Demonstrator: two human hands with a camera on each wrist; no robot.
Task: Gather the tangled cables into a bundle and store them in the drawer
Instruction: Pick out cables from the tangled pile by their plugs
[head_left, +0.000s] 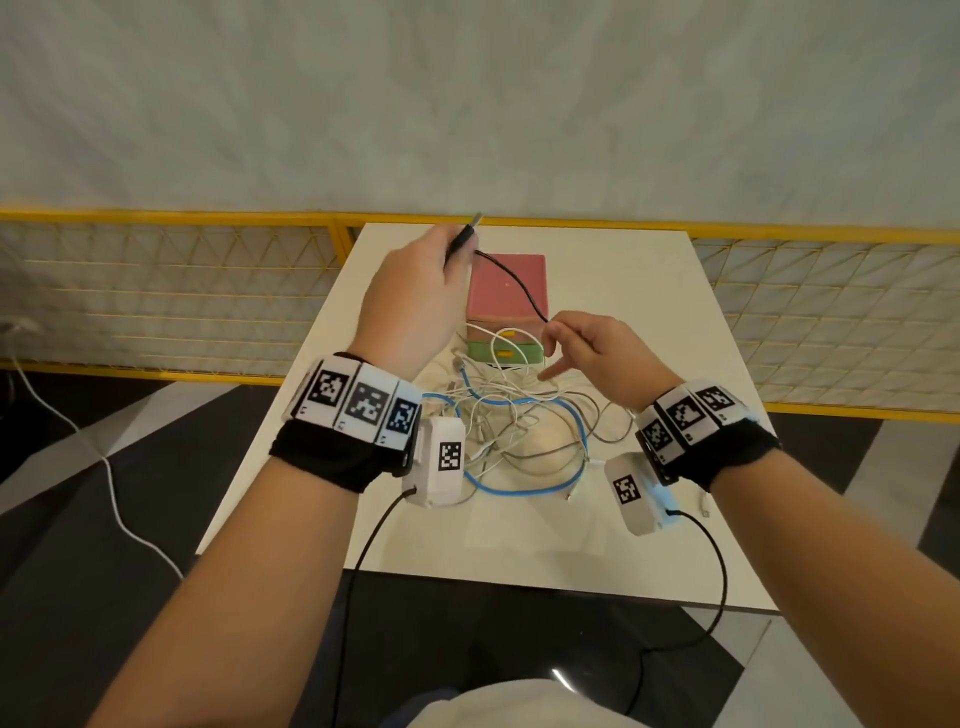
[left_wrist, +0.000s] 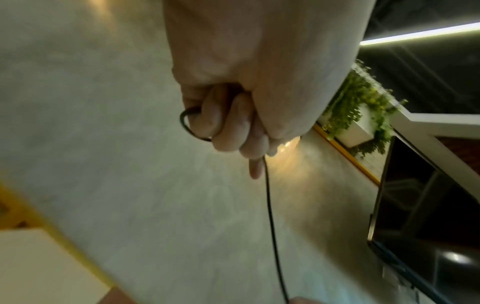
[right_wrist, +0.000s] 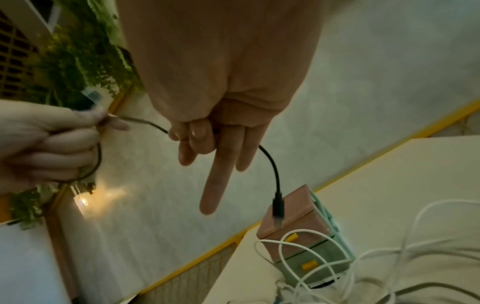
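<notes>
A short black cable (head_left: 511, 283) stretches in the air between both hands above the table. My left hand (head_left: 415, 291) grips one end, its plug (head_left: 474, 221) sticking up past the fingers; in the left wrist view the fingers (left_wrist: 228, 127) curl round a loop of it. My right hand (head_left: 587, 348) pinches the cable (right_wrist: 270, 164) near its other end, whose plug (right_wrist: 278, 207) dangles; the middle finger (right_wrist: 221, 174) points straight out. A tangle of white, grey and blue cables (head_left: 519, 431) lies on the table below. A small drawer box (head_left: 506, 291), pink-topped with green drawers and yellow handles, stands behind the tangle.
The white table (head_left: 649, 322) stands against a yellow mesh railing (head_left: 156, 291) with a pale wall behind. A white cord (head_left: 111, 488) runs over the dark floor at left. Black wires hang from both wrist cameras toward me.
</notes>
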